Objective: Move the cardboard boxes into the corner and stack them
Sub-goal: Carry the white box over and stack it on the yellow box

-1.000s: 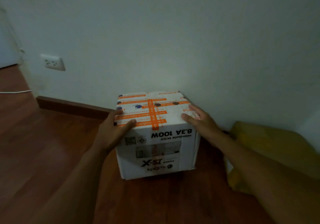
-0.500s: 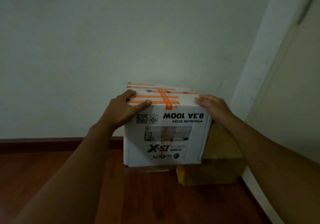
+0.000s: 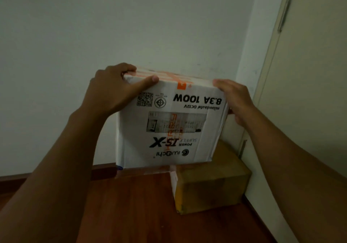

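Observation:
A white cardboard box (image 3: 169, 126) with upside-down black print and orange tape on top is held in the air between both hands. My left hand (image 3: 112, 90) grips its top left corner, thumb on the front face. My right hand (image 3: 236, 102) clasps its top right edge and right side. Below and to the right, a brown cardboard box (image 3: 210, 184) with yellow tape sits on the floor in the corner. The white box hangs above the brown box's left part, its lower right corner overlapping it in view; contact between them cannot be told.
The white back wall (image 3: 131, 26) meets a side wall and a pale door (image 3: 309, 73) at the right. Dark wooden floor (image 3: 131, 209) spreads in front, with a dark skirting board (image 3: 47, 177) along the wall.
The white box has been lifted off the floor and carried right toward the corner, higher now than half a second ago. Both hands keep their hold.

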The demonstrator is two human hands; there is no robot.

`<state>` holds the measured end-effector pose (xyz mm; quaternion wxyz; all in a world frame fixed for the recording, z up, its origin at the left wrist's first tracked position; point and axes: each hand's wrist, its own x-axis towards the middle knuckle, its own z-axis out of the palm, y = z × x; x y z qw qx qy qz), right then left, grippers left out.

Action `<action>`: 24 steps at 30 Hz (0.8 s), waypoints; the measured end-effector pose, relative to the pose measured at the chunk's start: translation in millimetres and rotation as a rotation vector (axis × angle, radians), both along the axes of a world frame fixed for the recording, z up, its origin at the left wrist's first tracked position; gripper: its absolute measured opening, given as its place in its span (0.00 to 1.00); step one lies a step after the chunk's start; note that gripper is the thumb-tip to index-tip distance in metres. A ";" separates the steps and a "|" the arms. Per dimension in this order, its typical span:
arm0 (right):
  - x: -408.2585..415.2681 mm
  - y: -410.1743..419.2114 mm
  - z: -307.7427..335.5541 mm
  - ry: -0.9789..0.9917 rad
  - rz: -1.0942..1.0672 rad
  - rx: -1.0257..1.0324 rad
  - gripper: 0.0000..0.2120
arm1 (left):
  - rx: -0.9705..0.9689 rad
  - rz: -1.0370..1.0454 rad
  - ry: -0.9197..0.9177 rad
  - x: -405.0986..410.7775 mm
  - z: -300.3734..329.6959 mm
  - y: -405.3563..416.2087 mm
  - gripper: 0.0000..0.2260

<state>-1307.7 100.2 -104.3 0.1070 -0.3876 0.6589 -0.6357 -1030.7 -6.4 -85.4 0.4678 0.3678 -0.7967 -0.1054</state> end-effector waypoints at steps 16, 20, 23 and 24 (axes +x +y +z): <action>-66.0 21.2 -37.8 0.039 -0.221 0.054 0.14 | 0.279 -0.251 0.078 -93.0 -99.7 -5.8 0.40; -79.2 23.4 -44.7 0.035 -0.249 0.038 0.14 | 0.252 -0.294 0.048 -104.8 -103.7 -6.3 0.40; -81.4 24.0 -45.6 0.084 -0.239 0.027 0.15 | 0.262 -0.333 0.020 -107.2 -114.6 -5.3 0.42; -81.8 22.6 -50.6 0.110 -0.233 0.041 0.16 | 0.288 -0.342 0.009 -107.5 -121.9 -6.2 0.43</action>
